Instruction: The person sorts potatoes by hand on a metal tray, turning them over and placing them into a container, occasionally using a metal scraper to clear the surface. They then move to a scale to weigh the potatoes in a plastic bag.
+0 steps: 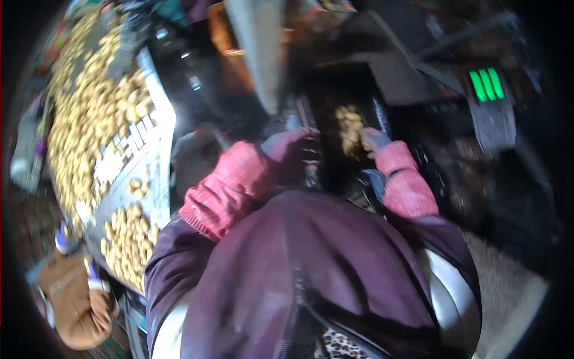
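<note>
In the head view, my left hand (293, 143) is at the left edge of a dark opening, with a pink cuff behind it. Its fingers are blurred and in shadow, so what they do is unclear. My right hand (375, 141) is at the right side of the same opening, beside a small heap of pale yellow potato-like pieces (350, 128). Blur hides whether its fingers hold any of them. The dark container (341, 78) around the pieces has shiny black sides.
A large table (161, 179) on the left bears many yellow pieces (95, 107). A person in a brown top (72, 299) is at the lower left. A grey post (260, 48) stands ahead. A device with green lit bars (487, 85) is at the right.
</note>
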Demonstrator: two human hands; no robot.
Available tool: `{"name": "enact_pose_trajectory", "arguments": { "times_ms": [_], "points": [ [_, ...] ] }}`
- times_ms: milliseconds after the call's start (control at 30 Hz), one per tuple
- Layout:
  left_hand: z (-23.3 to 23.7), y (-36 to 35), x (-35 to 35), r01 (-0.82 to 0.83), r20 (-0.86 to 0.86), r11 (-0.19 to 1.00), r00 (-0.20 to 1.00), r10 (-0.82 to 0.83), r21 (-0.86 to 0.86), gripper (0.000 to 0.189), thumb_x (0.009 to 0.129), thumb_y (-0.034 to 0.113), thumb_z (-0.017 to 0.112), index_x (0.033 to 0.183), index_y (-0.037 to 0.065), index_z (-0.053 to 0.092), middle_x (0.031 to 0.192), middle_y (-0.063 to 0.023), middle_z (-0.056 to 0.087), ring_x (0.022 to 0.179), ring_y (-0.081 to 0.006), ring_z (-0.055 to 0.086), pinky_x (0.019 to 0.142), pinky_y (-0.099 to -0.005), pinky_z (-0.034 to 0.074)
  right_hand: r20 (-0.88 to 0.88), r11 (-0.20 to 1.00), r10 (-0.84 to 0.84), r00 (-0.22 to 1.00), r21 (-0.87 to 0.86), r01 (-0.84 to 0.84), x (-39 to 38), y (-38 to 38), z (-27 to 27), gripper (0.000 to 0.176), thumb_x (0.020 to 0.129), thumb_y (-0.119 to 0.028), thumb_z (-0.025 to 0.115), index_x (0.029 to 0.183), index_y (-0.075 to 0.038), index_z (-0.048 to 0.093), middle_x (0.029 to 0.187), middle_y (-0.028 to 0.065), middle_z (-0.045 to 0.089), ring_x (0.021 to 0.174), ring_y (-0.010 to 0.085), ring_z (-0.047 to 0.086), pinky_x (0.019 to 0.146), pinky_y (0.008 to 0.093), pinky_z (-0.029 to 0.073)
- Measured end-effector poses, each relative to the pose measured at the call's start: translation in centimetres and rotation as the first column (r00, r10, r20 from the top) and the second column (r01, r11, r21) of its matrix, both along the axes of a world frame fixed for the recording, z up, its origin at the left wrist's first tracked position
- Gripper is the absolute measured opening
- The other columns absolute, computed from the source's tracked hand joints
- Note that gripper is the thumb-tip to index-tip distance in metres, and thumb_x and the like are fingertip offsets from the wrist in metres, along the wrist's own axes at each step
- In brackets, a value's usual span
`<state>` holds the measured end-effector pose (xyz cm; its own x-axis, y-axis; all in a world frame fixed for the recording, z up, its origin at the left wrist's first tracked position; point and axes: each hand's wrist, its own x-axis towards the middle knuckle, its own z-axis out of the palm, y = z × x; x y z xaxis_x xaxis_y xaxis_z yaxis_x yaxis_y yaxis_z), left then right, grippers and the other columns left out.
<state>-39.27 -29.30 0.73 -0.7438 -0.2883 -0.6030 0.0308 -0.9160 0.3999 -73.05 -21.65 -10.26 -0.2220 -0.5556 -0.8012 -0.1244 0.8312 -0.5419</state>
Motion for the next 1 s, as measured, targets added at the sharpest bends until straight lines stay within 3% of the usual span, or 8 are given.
{"name": "enact_pose_trajectory", "arguments": {
  "times_ms": [100,133,200,367,567,733,867,1000],
  "points": [
    [-1.1,0.3,3.8,-0.057,0.216,0.998,0.975,0.055,0.000,0.033,0.101,0.028,0.050,0.121,0.005,0.062,0.117,-0.0116,0.064,0.105,-0.0240,0.065,0.085,-0.0376,0.054,0.207,0.982,0.061,0.976,-0.189,-0.022,0.8,-2.7,-2.2,0.033,0.097,-0.032,0.059,0.126,-0.018,0.059,0.120,0.0036,0.064,0.103,0.0148,0.063,0.076,0.0300,0.050],
    [-3.1,0.7,5.4,-0.045,0.181,0.938,0.977,0.113,-0.344,0.031,0.101,0.028,0.051,0.118,0.005,0.063,0.111,-0.0085,0.065,0.098,-0.0203,0.065,0.082,-0.0346,0.053,0.291,0.956,-0.072,0.954,-0.254,0.150,4.8,-3.9,1.5,0.030,0.094,-0.013,0.063,0.123,-0.008,0.061,0.087,0.0050,0.063,0.059,0.0117,0.053,0.049,0.0250,0.043],
    [-4.4,1.8,8.6,-0.120,0.152,0.794,0.954,0.258,-0.597,0.028,0.101,0.027,0.054,0.116,0.005,0.064,0.102,-0.0028,0.065,0.088,-0.0137,0.062,0.077,-0.0296,0.050,0.370,0.966,0.111,0.923,-0.257,-0.013,4.5,-8.2,-3.0,0.034,0.093,-0.010,0.060,0.126,-0.005,0.059,0.077,-0.0002,0.055,0.053,0.0068,0.043,0.044,0.0225,0.036],
    [-1.4,6.8,15.5,-0.503,0.069,0.528,0.676,0.734,-0.684,0.030,0.097,0.031,0.060,0.114,0.007,0.067,0.095,-0.0028,0.068,0.078,-0.0118,0.063,0.071,-0.0290,0.052,0.155,0.756,0.551,0.820,-0.509,-0.412,20.0,-14.0,6.2,0.037,0.093,-0.008,0.058,0.130,-0.003,0.057,0.077,-0.0030,0.052,0.058,0.0021,0.040,0.053,0.0174,0.033],
    [0.9,13.7,26.7,0.206,-0.013,-0.056,0.206,0.979,-0.977,0.028,0.087,0.016,0.066,0.112,0.003,0.065,0.104,-0.0165,0.065,0.095,-0.0339,0.063,0.085,-0.0403,0.052,-0.154,0.187,0.887,0.435,-0.741,-0.645,39.1,-14.9,13.5,0.035,0.092,-0.009,0.060,0.128,-0.008,0.060,0.091,-0.0027,0.054,0.062,0.0025,0.044,0.049,0.0188,0.035],
    [-0.2,20.7,33.1,0.279,0.173,0.183,-0.061,0.983,-0.943,0.031,0.086,0.015,0.067,0.114,0.001,0.063,0.109,-0.0169,0.063,0.101,-0.0364,0.061,0.087,-0.0414,0.051,-0.863,-0.640,0.464,0.200,-0.482,-0.598,51.8,-17.8,12.3,0.042,0.081,-0.016,0.065,0.123,-0.012,0.060,0.099,0.0086,0.062,0.077,0.0267,0.063,0.069,0.0405,0.051],
    [-1.0,24.3,35.7,0.299,0.289,0.310,-0.115,0.951,-0.903,0.037,0.084,0.022,0.067,0.116,0.002,0.062,0.107,-0.0183,0.061,0.108,-0.0388,0.055,0.093,-0.0464,0.045,-0.912,-0.597,0.361,-0.192,-0.068,-0.799,59.0,-18.3,10.5,0.050,0.078,-0.010,0.060,0.127,-0.014,0.057,0.102,0.0164,0.064,0.090,0.0373,0.064,0.078,0.0470,0.052],
    [-2.7,25.9,39.3,0.430,0.269,0.317,-0.171,0.948,-0.845,0.046,0.082,0.029,0.066,0.119,0.002,0.061,0.116,-0.0189,0.060,0.117,-0.0430,0.050,0.101,-0.0526,0.037,-0.673,-0.540,0.691,-0.264,-0.238,-0.807,63.4,-16.2,8.6,0.054,0.084,-0.017,0.060,0.137,-0.016,0.052,0.112,0.0199,0.063,0.097,0.0379,0.062,0.088,0.0473,0.050]
  ]
}}
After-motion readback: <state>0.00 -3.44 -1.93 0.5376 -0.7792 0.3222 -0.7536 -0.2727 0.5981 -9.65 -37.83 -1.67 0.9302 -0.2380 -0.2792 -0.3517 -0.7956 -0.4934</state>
